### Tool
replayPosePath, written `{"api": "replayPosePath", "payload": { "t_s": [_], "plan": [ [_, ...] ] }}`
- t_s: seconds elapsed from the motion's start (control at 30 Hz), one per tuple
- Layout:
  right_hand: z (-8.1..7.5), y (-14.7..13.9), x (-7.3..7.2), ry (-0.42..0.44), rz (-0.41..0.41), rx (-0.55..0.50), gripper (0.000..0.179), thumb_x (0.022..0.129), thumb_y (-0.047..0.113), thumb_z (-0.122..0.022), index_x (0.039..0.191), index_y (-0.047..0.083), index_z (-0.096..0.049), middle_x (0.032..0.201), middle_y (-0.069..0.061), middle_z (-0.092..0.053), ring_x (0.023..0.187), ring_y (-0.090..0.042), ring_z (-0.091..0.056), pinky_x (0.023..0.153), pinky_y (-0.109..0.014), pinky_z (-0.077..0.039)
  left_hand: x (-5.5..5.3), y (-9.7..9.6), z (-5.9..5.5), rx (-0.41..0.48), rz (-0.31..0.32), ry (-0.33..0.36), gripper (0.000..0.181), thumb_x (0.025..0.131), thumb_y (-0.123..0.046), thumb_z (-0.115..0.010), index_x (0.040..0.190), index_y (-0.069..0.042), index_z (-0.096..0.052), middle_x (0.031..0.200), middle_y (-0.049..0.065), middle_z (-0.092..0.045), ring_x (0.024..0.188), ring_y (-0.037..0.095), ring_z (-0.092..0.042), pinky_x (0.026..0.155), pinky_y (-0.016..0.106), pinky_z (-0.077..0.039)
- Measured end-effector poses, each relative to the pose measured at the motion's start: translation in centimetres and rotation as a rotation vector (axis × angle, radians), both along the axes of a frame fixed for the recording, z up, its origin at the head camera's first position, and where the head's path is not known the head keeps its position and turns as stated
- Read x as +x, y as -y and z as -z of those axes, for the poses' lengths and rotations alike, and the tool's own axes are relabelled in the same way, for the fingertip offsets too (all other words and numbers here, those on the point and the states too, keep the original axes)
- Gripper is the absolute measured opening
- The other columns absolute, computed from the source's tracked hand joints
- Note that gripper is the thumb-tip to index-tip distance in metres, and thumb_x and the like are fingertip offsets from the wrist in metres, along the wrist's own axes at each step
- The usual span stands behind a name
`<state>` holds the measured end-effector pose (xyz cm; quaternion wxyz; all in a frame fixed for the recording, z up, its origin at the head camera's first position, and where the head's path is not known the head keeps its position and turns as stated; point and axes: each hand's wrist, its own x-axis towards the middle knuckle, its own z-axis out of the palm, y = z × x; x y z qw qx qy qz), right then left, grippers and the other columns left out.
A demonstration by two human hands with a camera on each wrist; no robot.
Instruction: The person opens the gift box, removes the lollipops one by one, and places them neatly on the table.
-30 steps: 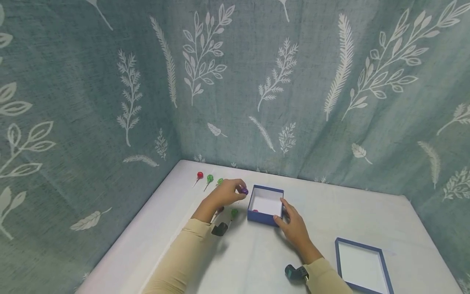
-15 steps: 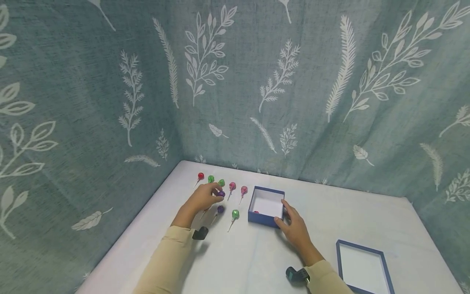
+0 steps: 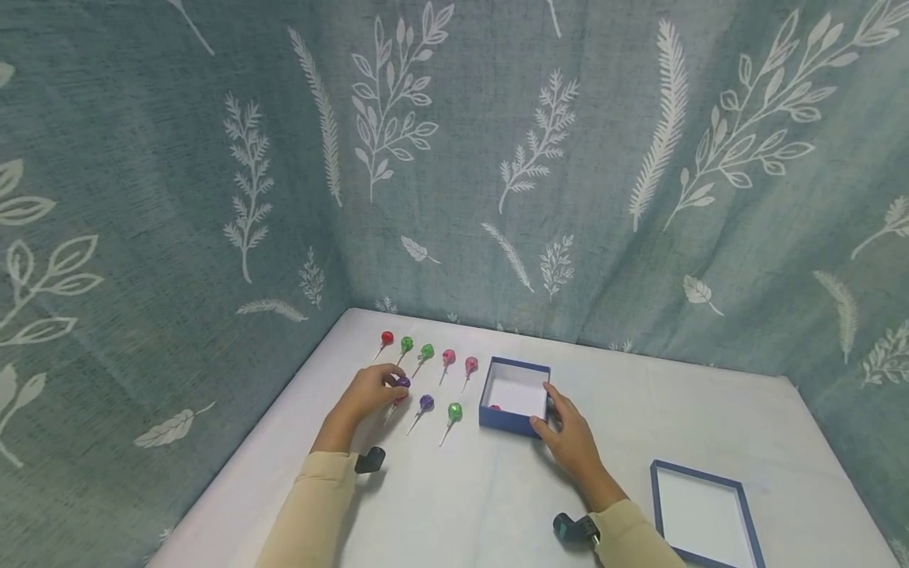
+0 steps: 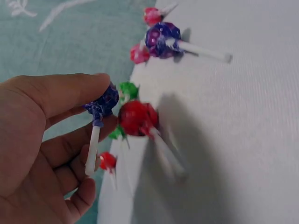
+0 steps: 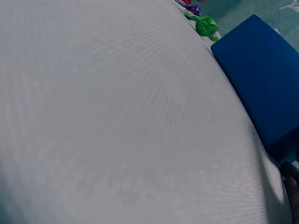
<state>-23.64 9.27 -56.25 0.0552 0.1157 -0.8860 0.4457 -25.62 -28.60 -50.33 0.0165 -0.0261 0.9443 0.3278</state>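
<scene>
My left hand (image 3: 369, 392) pinches a purple lollipop (image 4: 107, 100) by its wrapped head between thumb and fingers, the white stick pointing down. Close by it, in the left wrist view, a red lollipop (image 4: 135, 117) lies on the white table; in the head view the hand partly covers it. A second purple lollipop (image 3: 426, 403) and a green lollipop (image 3: 454, 411) lie to the right. My right hand (image 3: 570, 438) grips the blue box (image 3: 507, 420) at its near right corner, thumb on the front wall. Inside, a bit of a pink-red lollipop (image 3: 495, 408) shows behind the front wall.
A back row holds a red lollipop (image 3: 387, 338), green lollipops (image 3: 426, 351) and pink lollipops (image 3: 471, 364). The blue-rimmed lid (image 3: 699, 475) lies inside up at the right front. A patterned curtain (image 3: 454, 158) hangs behind and left of the white table (image 3: 440, 505).
My left hand has carried the purple lollipop leftward, from beside the box to near the red lollipop at the row's left end. The right hand stays on the box.
</scene>
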Motion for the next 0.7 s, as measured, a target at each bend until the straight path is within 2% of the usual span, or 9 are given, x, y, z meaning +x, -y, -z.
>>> {"api": "replayPosePath", "payload": {
  "t_s": [0.2,0.33,0.5,0.7],
  "plan": [
    [0.2,0.0,-0.1,0.001,0.004,0.005,0.068,0.090,0.034,-0.067,0.150,0.019,-0.038,0.145,-0.017,-0.045,0.124,-0.038,-0.051,0.100,-0.054,-0.038,0.6,0.9,0.4,0.018,-0.023,0.004,0.032,0.085,-0.029,-0.075,0.112,-0.014,-0.068,0.097,0.003,-0.066,0.091,0.024,-0.059,0.081,0.046,-0.048],
    [0.2,-0.1,-0.4,-0.015,0.010,0.003,0.068,0.090,0.034,-0.067,0.150,0.019,-0.038,0.144,-0.017,-0.045,0.124,-0.037,-0.050,0.100,-0.053,-0.039,0.3,1.4,0.2,0.009,-0.032,0.000,0.032,0.086,-0.029,-0.074,0.113,-0.013,-0.068,0.099,0.005,-0.066,0.093,0.025,-0.060,0.082,0.047,-0.048],
    [0.1,-0.2,-0.5,-0.027,0.007,-0.003,0.068,0.090,0.034,-0.067,0.150,0.018,-0.039,0.144,-0.017,-0.045,0.125,-0.038,-0.050,0.100,-0.053,-0.040,0.1,2.2,0.1,-0.006,-0.064,0.035,0.032,0.087,-0.029,-0.072,0.115,-0.014,-0.067,0.105,0.007,-0.066,0.101,0.029,-0.060,0.086,0.052,-0.048],
    [0.3,0.0,0.1,-0.022,0.011,-0.010,0.068,0.090,0.033,-0.068,0.150,0.019,-0.039,0.144,-0.017,-0.046,0.125,-0.038,-0.050,0.100,-0.055,-0.038,0.7,3.2,0.8,-0.003,-0.097,0.057,0.032,0.086,-0.026,-0.075,0.114,-0.012,-0.067,0.105,0.010,-0.066,0.097,0.030,-0.062,0.085,0.051,-0.049]
  ]
}}
